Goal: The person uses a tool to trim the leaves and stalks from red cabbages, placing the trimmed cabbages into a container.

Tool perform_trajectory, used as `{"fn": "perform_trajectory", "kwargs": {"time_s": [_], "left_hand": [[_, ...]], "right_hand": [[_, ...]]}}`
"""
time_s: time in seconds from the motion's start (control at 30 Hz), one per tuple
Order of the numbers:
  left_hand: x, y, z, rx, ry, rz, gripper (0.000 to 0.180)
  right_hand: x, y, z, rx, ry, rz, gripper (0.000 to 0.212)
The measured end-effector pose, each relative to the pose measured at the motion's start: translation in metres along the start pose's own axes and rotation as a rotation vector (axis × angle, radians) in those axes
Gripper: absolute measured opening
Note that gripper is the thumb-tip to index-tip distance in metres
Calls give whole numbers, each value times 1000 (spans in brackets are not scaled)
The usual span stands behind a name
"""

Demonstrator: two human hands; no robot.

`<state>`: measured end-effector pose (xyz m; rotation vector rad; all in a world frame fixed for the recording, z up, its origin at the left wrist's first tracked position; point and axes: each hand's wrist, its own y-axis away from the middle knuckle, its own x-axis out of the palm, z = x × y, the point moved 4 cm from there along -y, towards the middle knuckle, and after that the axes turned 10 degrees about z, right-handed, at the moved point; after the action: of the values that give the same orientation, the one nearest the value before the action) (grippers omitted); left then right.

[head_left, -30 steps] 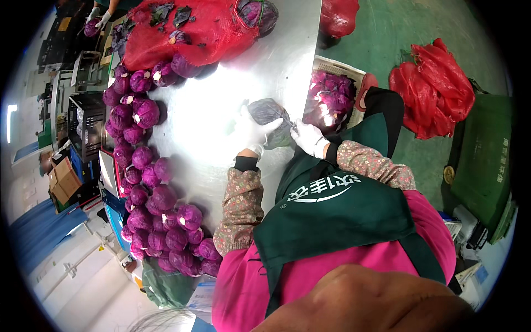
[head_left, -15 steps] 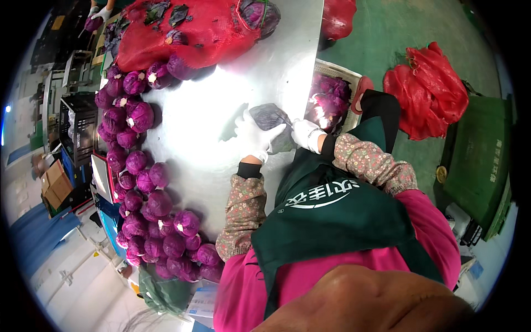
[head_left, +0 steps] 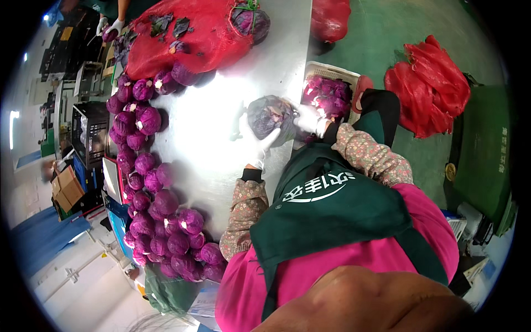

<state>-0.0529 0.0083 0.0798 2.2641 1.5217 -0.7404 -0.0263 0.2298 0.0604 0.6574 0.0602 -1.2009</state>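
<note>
At the edge of the metal table I hold a red cabbage point(head_left: 271, 119) with dull, dark outer leaves, its paler stem side turned up. My left hand point(head_left: 255, 137), in a white glove, cups its left and near side, thumb lying along the front. On the right side my right hand point(head_left: 311, 120), also gloved, has its fingers closed against the cabbage's edge; glare blurs the fingertips. Just beyond that hand, below the table edge, a pale crate point(head_left: 332, 69) holds purple leaves point(head_left: 331, 95).
Shiny purple cabbages point(head_left: 160, 205) line the metal table's point(head_left: 193, 133) left side. A red mesh sack point(head_left: 191, 41) lies at the back, a dark cabbage point(head_left: 251, 23) by its mouth. Another red sack point(head_left: 426, 91) rests on the floor near a green bin point(head_left: 484, 149). A co-worker's gloved hands point(head_left: 113, 26) show far left.
The cabbage has been turned so its paler stem side now shows. My right hand has moved slightly right, and my left hand now wraps lower round it.
</note>
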Motion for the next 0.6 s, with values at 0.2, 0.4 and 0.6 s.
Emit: {"fn": "perform_trajectory", "kwargs": {"time_s": [0.2,0.4,0.6], "left_hand": [[18,-2,-10,-454,610,9,131],[5,-3,90,-494,103,29,113],[12,-6,-18,-498,568,154,106]], "right_hand": [[-26,38,25,-29,-313,-37,64],[-55,39,-50,-10,-743,-260,17],[-83,54,-151,532,-14,-398,72]]}}
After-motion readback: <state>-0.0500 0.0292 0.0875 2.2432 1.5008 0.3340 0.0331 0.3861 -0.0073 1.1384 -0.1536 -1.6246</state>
